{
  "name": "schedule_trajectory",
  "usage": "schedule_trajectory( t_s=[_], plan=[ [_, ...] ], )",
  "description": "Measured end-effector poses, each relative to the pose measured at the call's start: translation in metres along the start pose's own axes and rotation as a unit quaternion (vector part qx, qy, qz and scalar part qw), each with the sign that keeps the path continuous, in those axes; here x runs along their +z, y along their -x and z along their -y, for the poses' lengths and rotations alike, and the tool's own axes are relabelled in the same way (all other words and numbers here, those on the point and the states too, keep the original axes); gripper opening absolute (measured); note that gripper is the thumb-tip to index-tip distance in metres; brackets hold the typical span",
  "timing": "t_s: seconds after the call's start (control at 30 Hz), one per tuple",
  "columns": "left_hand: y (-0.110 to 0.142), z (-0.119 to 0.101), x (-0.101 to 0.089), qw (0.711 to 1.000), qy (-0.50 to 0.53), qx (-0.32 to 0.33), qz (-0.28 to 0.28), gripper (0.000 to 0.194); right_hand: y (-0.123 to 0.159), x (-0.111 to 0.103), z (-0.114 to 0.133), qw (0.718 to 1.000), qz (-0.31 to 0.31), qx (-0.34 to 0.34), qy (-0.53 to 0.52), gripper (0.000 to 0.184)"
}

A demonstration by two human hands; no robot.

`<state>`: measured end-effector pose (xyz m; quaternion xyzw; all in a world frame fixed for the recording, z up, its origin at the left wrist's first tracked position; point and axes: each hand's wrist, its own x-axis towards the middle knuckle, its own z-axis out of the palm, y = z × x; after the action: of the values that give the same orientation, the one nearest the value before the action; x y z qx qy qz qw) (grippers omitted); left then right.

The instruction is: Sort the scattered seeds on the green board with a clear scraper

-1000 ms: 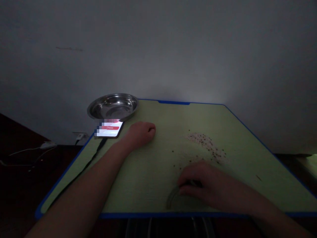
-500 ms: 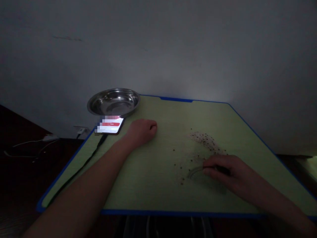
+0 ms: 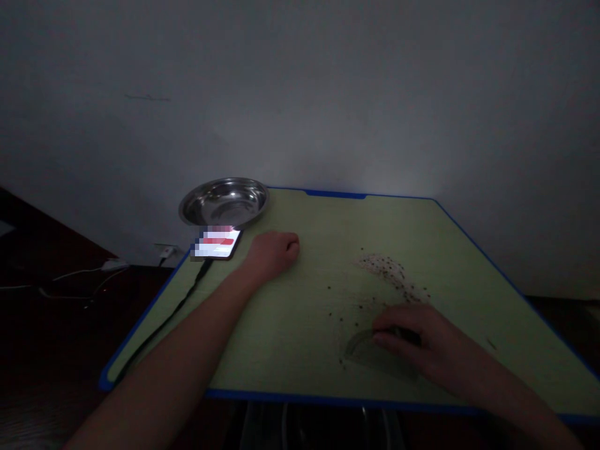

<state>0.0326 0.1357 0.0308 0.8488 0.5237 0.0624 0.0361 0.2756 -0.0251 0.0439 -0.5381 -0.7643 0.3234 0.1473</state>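
Observation:
My left hand (image 3: pixel 272 250) rests on the green table (image 3: pixel 300 300) as a loose fist, just right of a lit phone (image 3: pixel 216 244); nothing shows in it. My right hand (image 3: pixel 417 337) lies near the front of the table with its fingers curled over a small dark thing, and a thin curved, see-through piece (image 3: pixel 363 347) pokes out to its left. I cannot make out what that piece is. Small dark grains (image 3: pixel 394 275) lie scattered just beyond the right hand.
A shallow steel bowl (image 3: pixel 224 202) stands at the table's far left corner, behind the phone. A black cable (image 3: pixel 173 309) runs from the phone along the left edge. The table has a blue rim and a grey wall behind it. The room is dim.
My right hand slid from the front edge rightwards towards the grains, then back a little towards me, with the curved piece moving along. The left fist stayed put.

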Motion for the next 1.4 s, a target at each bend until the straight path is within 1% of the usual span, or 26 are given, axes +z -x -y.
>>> schedule_trajectory(
  t_s=[0.17,0.33,0.5,0.67,0.73,0.9,1.07,1.27,1.4],
  plan=[
    [-0.001,0.0,0.0,1.0,0.008,-0.004,-0.004,0.037,0.003,0.003,-0.001,1.0,-0.023,0.003,0.001,0.019],
    [0.0,0.0,0.0,1.0,0.006,-0.008,0.001,0.035,0.002,0.006,0.005,1.0,-0.013,-0.002,-0.024,0.018],
    [0.001,0.0,0.0,1.0,0.006,-0.005,-0.007,0.036,-0.007,0.013,0.013,0.999,-0.031,0.0,-0.035,0.015],
    [0.002,0.0,-0.001,1.0,0.002,-0.001,-0.005,0.035,-0.019,0.018,0.024,0.999,-0.047,0.007,-0.011,0.013],
    [0.002,0.001,-0.001,1.0,-0.001,-0.002,-0.008,0.036,-0.024,0.018,0.028,0.999,-0.047,-0.001,0.003,0.013],
    [0.003,0.001,-0.001,1.0,-0.007,-0.001,-0.009,0.036,-0.03,0.017,0.036,0.999,-0.026,-0.04,0.025,0.015],
    [0.003,-0.001,0.0,1.0,-0.011,0.003,-0.013,0.037,-0.028,0.02,0.036,0.998,-0.002,-0.06,0.028,0.014],
    [0.001,-0.001,0.004,1.0,-0.016,-0.008,-0.018,0.037,-0.023,0.027,0.03,0.998,0.015,-0.059,0.002,0.01],
    [0.001,-0.002,0.006,1.0,-0.016,-0.006,-0.019,0.037,-0.016,0.024,0.031,0.998,0.026,-0.047,-0.018,0.01]
  ],
)
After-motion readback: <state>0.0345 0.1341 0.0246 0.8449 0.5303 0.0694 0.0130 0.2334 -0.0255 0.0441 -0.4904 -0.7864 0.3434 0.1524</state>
